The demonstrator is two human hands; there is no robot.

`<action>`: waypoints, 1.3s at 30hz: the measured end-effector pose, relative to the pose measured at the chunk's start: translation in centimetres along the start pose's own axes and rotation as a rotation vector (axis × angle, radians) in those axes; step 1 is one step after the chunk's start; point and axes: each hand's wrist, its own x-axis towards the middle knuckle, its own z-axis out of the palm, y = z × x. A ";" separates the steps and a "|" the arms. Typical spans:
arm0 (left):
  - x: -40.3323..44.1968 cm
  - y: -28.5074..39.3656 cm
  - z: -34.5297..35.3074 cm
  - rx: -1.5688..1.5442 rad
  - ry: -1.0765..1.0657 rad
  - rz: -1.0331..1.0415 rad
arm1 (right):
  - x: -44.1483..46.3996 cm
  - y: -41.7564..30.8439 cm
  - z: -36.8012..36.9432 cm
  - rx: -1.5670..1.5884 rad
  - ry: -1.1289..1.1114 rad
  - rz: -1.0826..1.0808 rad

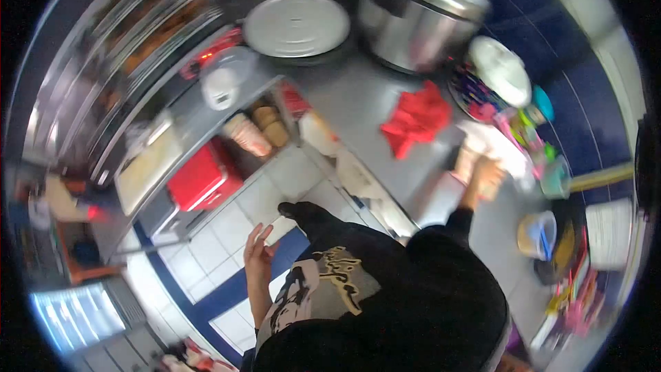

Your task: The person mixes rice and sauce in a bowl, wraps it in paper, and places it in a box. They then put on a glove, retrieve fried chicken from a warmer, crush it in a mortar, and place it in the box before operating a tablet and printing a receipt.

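Observation:
My left hand (pixel 258 244) hangs beside my body over the tiled floor, fingers loosely apart and holding nothing. On the right, my right hand (pixel 486 176) reaches over the metal counter and is at a whitish plastic bag (pixel 499 148). Motion blur smears its fingers, so whether they grip the bag is unclear. Something tan shows beside the hand, too blurred to name. A crumpled red cloth (pixel 416 118) lies on the counter just beyond the bag.
A large steel cooker (pixel 427 17) and a round metal lid (pixel 297 25) stand at the back. A white scale (pixel 220 88) is on the left counter, with a red box (pixel 204 176) below. A plastic tub (pixel 537 234) and several colourful utensils line the right wall.

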 end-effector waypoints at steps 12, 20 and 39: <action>7.6 15.2 -14.1 -0.054 0.256 0.314 | -49.1 -30.5 -40.1 1.898 -0.585 -1.413; 13.1 22.1 -24.8 -0.188 0.368 0.369 | -75.1 -44.6 -54.4 1.447 -0.698 -1.804; 22.9 31.2 -32.9 0.930 0.145 0.798 | -73.5 -29.6 -57.7 1.485 -0.492 -1.779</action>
